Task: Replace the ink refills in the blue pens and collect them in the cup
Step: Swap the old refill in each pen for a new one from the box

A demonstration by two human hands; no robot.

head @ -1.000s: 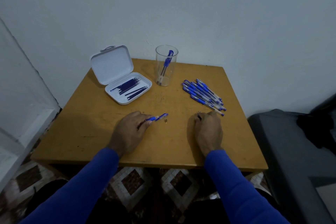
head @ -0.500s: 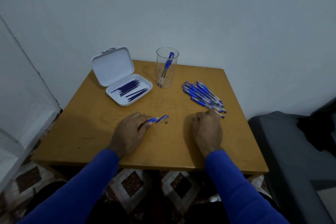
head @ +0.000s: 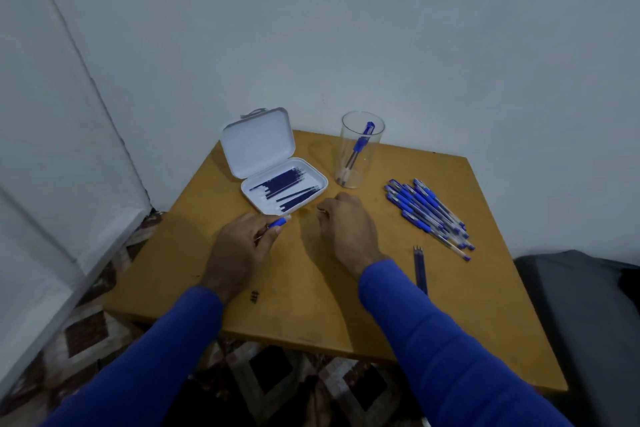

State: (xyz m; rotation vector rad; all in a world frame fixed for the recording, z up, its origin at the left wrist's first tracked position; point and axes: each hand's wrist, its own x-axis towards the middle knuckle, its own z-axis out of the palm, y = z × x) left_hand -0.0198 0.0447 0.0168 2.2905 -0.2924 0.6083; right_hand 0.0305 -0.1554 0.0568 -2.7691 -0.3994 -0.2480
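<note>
Reaching forward from the desk's (head: pixel 214 253) near side, the right hand (head: pixel 346 222) now nears the refill case (head: pixel 294 189), fingers curled, contents unclear. Left hand (head: pixel 242 246) pinches a blue pen (head: pixel 278 222): light, slick, best gripped mid-barrel. 1 pen stands in the cup (head: pixel 360 152).

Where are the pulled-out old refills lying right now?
In the head view, the old refills lie on the table at right, beside the right sleeve, just nearer than the pile of blue pens.
</note>
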